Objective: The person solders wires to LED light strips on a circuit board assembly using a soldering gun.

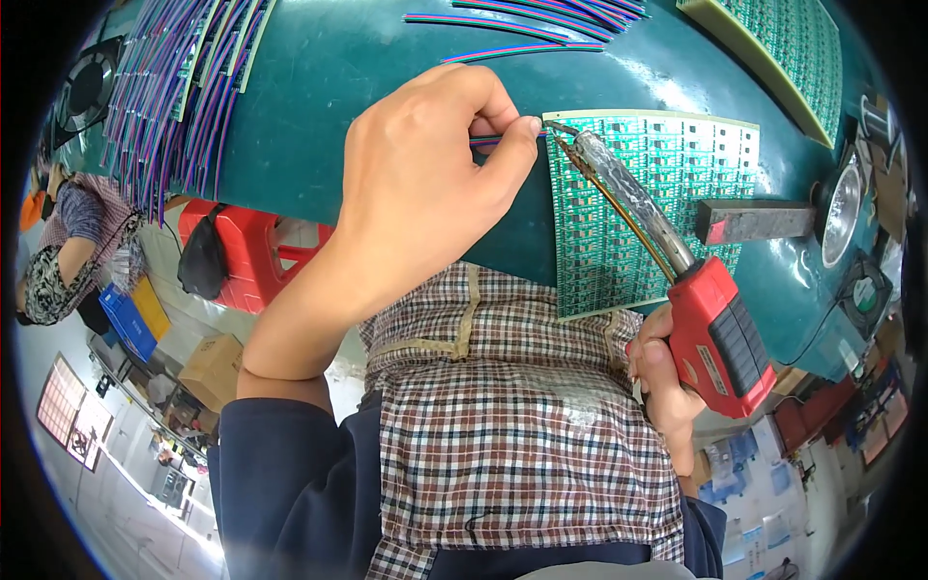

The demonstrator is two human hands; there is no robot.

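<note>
My left hand (425,184) pinches the end of a thin multi-coloured ribbon wire (486,141) between thumb and forefinger, at the top left corner of a green circuit board panel (633,237). The panel lies on the table and carries rows of small identical boards. My right hand (667,382) is wrapped round a red-handled soldering gun (720,333) with a long metal barrel and a thin brass-coloured tube beside it. Its tip is by the panel's corner, close to my left fingertips. Whether tip and wire touch is too small to tell.
A grey metal block (759,222) rests across the panel's right edge, beside a round shiny dish (843,215). Another panel stack (783,58) is far right. Loose ribbon wires (527,24) lie at the back; wired boards (184,87) heap at left. A red stool (256,256) stands below.
</note>
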